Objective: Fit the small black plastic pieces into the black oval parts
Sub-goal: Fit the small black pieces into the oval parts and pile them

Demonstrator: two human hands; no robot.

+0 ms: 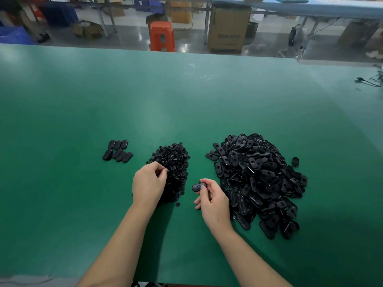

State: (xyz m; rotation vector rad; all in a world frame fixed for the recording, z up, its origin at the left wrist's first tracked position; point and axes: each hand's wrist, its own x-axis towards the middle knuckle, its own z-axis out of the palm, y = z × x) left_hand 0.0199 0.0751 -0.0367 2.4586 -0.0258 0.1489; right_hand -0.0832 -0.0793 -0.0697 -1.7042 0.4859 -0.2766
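On the green bench (pixel 186 104) the left hand (pixel 148 183) rests at the near left edge of the heap of small black pieces (pixel 175 170), its fingers curled into the heap; whether they pinch a piece cannot be told. The right hand (pixel 213 200) pinches one black oval part (pixel 199 187) between thumb and fingertips, just left of the big pile of oval parts (pixel 259 181). Seven oval parts in two rows (pixel 118 151) lie apart on the bench, to the left of the small pieces
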